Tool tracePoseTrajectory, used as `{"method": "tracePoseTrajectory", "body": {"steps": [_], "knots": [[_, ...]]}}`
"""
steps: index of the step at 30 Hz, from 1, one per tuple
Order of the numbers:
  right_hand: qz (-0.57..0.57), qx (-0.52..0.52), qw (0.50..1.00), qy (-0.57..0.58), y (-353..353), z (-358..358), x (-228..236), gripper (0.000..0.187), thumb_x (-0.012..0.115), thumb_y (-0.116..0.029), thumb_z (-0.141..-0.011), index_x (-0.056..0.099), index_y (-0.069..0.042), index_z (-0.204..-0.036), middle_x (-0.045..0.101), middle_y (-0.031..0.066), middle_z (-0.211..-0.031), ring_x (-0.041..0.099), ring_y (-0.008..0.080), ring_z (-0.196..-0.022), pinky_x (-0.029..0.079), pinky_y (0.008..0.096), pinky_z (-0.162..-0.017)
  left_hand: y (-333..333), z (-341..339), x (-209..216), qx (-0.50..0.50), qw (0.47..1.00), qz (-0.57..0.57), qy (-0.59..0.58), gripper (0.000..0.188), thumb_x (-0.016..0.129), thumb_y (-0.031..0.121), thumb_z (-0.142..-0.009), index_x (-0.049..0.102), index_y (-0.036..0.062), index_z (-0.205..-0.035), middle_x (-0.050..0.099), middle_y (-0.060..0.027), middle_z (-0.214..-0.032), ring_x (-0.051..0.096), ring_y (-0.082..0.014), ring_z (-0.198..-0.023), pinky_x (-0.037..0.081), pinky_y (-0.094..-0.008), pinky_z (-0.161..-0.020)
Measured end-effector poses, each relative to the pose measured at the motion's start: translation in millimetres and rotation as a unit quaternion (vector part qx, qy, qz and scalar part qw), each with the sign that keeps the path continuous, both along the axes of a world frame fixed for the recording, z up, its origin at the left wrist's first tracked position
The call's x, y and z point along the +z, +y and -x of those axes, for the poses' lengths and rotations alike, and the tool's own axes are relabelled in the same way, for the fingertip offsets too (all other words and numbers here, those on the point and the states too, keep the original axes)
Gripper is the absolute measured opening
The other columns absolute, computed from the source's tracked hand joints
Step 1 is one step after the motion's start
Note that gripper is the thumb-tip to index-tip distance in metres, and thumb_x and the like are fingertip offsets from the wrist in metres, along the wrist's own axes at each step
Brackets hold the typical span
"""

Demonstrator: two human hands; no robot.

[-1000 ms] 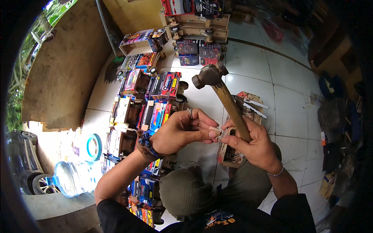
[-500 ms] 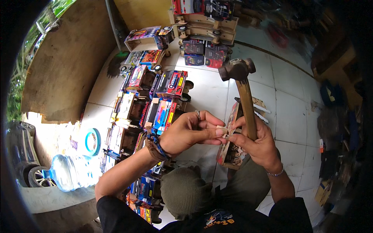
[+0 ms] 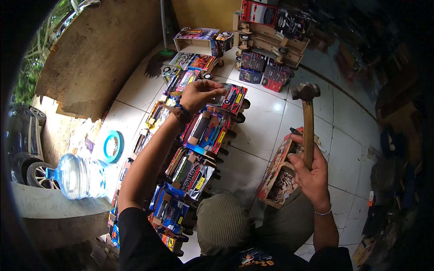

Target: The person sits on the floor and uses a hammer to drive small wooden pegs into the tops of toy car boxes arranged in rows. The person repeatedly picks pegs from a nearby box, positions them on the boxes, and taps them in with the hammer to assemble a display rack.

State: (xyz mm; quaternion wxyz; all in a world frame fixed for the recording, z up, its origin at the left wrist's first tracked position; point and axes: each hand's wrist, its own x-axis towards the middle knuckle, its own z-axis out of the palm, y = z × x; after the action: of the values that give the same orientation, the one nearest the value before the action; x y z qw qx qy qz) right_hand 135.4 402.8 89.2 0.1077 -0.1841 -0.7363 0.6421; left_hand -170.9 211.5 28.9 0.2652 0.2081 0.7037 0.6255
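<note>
My left hand point(image 3: 199, 97) reaches over the row of toy trucks point(image 3: 199, 131), its thumb and fingers pinched together. What they hold, if anything, is too small to make out. Just beside the fingertips is a black and red toy truck point(image 3: 235, 100). My right hand point(image 3: 312, 174) is closed round the wooden handle of a hammer point(image 3: 308, 119), whose dark metal head points up and away from me. Below that hand, a wooden box point(image 3: 266, 186) holds many small wood pieces point(image 3: 284, 183). A dark-tipped tool point(image 3: 296, 131) pokes out by its far end.
More toy trucks point(image 3: 264, 67) stand at the back by a wooden frame. On the left are a clear water jug point(image 3: 83, 176), a blue ring-shaped roll point(image 3: 113, 146) and a leaning board point(image 3: 108, 49). White floor tiles point(image 3: 253, 135) lie between the trucks and the box.
My left hand has left my right hand and moved forward and left over the trucks. The right hand keeps the hammer, a little lower and further right. The view has shifted.
</note>
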Motion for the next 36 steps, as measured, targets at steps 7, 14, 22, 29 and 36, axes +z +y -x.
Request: {"method": "tracePoseTrajectory", "body": {"steps": [7,14,22,29,36], "knots": [[-0.033,-0.051,0.998,0.007,5.2,3.7,-5.4,0.035,0.064,-0.010,-0.097,0.058,-0.005,-0.132,0.047,-0.0093,-0.071,0.037,-0.0013,-0.053,0.031,0.0177,-0.046,-13.1,16.2,-34.5,-0.004,0.999,0.051,0.002,0.021,0.078,0.008,-0.086,0.069,-0.0056,-0.100,0.074,-0.0103,-0.092,0.072,-0.0161,-0.079,0.060,-0.0269,-0.067],[-0.057,-0.054,0.997,-0.008,3.1,8.5,-8.5,0.037,0.063,-0.012,-0.098,0.057,-0.004,-0.134,0.043,-0.0110,-0.066,0.034,-0.0017,-0.049,0.028,0.0184,-0.045,-18.8,17.2,-44.4,-0.018,0.997,0.019,-0.075,0.028,0.077,0.019,-0.089,0.070,0.0004,-0.109,0.074,-0.0051,-0.097,0.071,-0.0118,-0.086,0.055,-0.0237,-0.077],[-0.064,0.004,0.997,-0.045,0.6,19.4,-8.5,0.036,0.062,-0.014,-0.099,0.056,-0.005,-0.134,0.048,-0.0084,-0.074,0.038,-0.0012,-0.054,0.031,0.0182,-0.048,-20.2,24.4,-58.1,-0.018,0.993,-0.034,-0.107,0.025,0.077,0.011,-0.088,0.068,-0.0035,-0.107,0.074,-0.0088,-0.095,0.071,-0.0147,-0.081,0.058,-0.0251,-0.073],[-0.170,0.084,0.981,-0.039,18.5,56.8,-17.2,0.038,0.061,-0.019,-0.100,0.054,-0.005,-0.134,0.050,-0.0064,-0.072,0.043,0.0052,-0.059,0.039,0.0253,-0.057,-21.5,25.9,-67.9,-0.018,0.994,-0.045,-0.101,0.020,0.077,0.008,-0.087,0.070,-0.0046,-0.102,0.074,-0.0099,-0.093,0.072,-0.0156,-0.081,0.060,-0.0257,-0.075],[-0.206,0.116,0.969,-0.076,22.1,99.7,-31.5,0.042,0.051,-0.023,-0.104,0.045,-0.013,-0.144,0.048,-0.0011,-0.064,0.044,0.0086,-0.057,0.038,0.0293,-0.054,-21.5,27.6,-67.7,-0.021,0.996,-0.028,-0.088,0.021,0.077,0.008,-0.086,0.072,-0.0033,-0.102,0.075,-0.0096,-0.095,0.073,-0.0146,-0.084,0.060,-0.0249,-0.078]]}}
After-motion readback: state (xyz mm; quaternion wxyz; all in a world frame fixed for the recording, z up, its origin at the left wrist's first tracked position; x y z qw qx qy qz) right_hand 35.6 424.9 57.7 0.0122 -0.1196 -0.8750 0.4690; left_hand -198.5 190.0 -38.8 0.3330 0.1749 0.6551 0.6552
